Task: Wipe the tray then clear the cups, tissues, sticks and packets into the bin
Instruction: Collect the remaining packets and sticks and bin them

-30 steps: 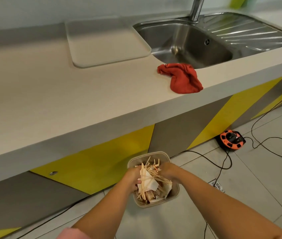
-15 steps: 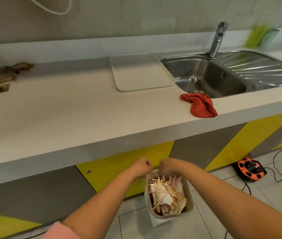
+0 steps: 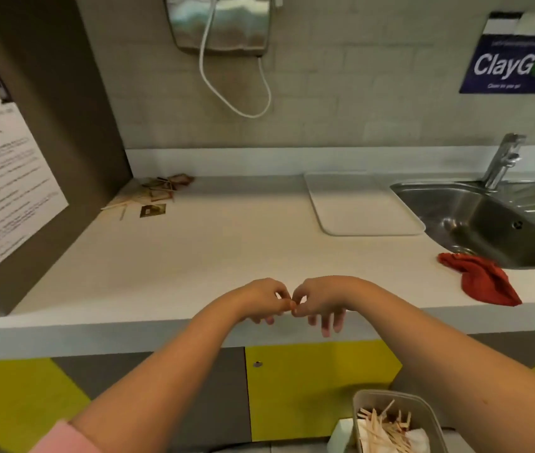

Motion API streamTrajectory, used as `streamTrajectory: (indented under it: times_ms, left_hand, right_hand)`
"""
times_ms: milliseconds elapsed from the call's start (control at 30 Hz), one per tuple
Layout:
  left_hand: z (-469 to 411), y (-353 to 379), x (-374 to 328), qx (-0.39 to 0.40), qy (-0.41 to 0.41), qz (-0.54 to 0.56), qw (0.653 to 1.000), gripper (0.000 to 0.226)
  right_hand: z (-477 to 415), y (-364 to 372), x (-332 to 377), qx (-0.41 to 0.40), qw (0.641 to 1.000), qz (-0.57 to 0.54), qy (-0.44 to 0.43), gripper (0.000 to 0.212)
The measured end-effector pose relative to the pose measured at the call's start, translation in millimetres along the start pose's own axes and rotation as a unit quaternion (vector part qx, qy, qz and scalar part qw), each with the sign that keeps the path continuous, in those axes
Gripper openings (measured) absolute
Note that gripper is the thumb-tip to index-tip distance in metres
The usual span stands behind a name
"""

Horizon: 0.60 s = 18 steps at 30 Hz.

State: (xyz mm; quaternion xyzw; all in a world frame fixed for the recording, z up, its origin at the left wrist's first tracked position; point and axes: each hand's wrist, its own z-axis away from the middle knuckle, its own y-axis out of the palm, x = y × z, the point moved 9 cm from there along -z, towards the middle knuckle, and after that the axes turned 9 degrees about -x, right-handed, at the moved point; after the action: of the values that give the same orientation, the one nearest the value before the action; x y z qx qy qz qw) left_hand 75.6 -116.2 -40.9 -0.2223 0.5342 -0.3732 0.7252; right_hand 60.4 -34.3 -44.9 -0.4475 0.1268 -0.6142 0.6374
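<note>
A printed notice [image 3: 5, 178] hangs on the dark panel at the left edge of the frame, and just to its right, in the far left corner of the white counter [image 3: 194, 256], a small heap of leftover sticks and packets [image 3: 155, 191] lies against the back wall, with one dark square packet [image 3: 153, 210] a little apart in front of it. At upper centre a steel wall dispenser [image 3: 220, 24] trails a looped white cord [image 3: 236, 93]. In the middle of the frame, over the counter's front edge, the person's left hand [image 3: 259, 300] and right hand [image 3: 321, 302] meet fingertip to fingertip, both loosely curled with thumbs and forefingers touching; whether anything is pinched between them cannot be told. A pink sleeve [image 3: 60, 439] shows at lower left. Right of centre the pale tray [image 3: 364, 204] lies flat and bare on the counter, just beside the steel sink [image 3: 488, 220] and its tap [image 3: 501, 161]. A crumpled red cloth [image 3: 481, 282] rests on the counter's front edge near the sink, at centre right. At lower right, on the floor below the yellow and grey cabinet fronts [image 3: 308, 387], the translucent bin [image 3: 423, 403] holds a tangle of wooden sticks [image 3: 380, 429] over white tissues [image 3: 418, 441]. A blue "ClayGo" sign [image 3: 514, 60] is fixed to the wall at upper right.
</note>
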Motion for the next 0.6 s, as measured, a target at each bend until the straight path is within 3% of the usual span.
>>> streamTrajectory:
  times_ms: [333,600]
  left_hand:
    - [16.7,-134.5,108.4,-0.160,-0.069,0.047,0.983,0.028]
    - [16.6,-194.3,171.6,-0.265,-0.109,0.103,0.952,0.018]
  right_hand:
    - [-51.6,-28.8,144.1,-0.078,0.991,0.066,-0.087,0.038]
    - [-93.8,-34.1,201.8,-0.128,0.980,0.053,-0.141,0.029]
